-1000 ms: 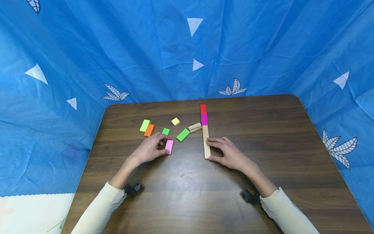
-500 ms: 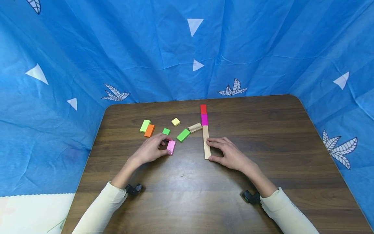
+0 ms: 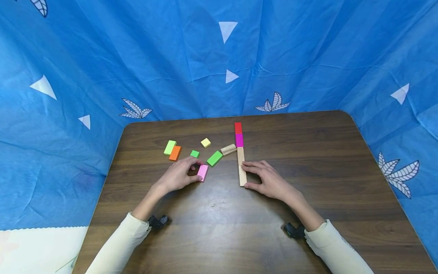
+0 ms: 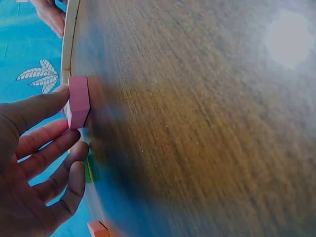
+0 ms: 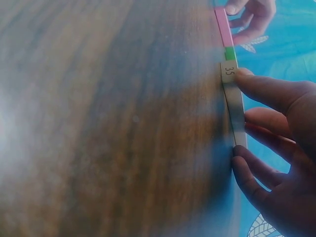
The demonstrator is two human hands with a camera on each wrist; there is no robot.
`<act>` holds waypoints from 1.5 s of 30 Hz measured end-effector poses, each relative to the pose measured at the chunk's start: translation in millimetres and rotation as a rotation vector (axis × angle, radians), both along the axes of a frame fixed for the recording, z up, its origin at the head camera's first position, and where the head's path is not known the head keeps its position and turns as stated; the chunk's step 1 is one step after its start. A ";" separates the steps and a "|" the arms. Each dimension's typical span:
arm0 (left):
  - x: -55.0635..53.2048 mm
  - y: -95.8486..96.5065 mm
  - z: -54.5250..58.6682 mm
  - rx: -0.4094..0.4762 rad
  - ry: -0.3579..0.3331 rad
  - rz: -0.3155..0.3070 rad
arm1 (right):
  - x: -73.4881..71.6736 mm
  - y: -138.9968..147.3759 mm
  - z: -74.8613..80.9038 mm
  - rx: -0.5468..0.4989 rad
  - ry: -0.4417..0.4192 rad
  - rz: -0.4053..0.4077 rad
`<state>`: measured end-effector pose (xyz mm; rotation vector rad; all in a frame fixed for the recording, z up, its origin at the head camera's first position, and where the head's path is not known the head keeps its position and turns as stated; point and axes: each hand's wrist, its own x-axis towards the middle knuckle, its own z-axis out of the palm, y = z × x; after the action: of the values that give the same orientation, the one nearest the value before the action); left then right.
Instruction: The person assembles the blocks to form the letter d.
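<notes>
Right hand [image 5: 298, 153], touching pale block [image 5: 233, 98] (apparently marked 35)

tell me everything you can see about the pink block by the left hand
The pink block is a plain, light pink rectangular block with flat faces and crisp edges; it looks like painted wood. It lies flat on the table, its far end angled slightly right. The left hand pinches it, thumb toward the near end and fingers toward the far end. It sits left of and nearer than the larger green block, apart from it.
</notes>
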<state>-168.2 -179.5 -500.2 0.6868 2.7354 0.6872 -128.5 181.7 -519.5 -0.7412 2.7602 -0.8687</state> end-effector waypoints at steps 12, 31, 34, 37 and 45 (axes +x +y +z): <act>-1.3 3.3 -2.3 -0.012 -0.003 0.014 | 0.7 -0.7 0.1 -0.007 -0.005 -0.004; -1.8 3.2 -3.7 -0.016 0.006 0.020 | 0.2 -1.0 0.4 -0.003 -0.010 0.000; -2.2 2.9 -3.4 -0.017 0.007 0.021 | -0.2 -0.9 0.4 -0.003 -0.013 -0.001; -2.2 2.8 -2.8 -0.015 0.007 0.018 | -0.4 -0.8 0.1 -0.003 -0.015 -0.001; -4.0 3.8 -3.4 -0.020 0.003 0.010 | -0.3 -0.4 -0.2 -0.003 -0.015 -0.006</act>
<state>-172.2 -175.8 -503.6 0.6701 2.7470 0.6602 -128.8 181.3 -519.7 -0.7250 2.7499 -0.8760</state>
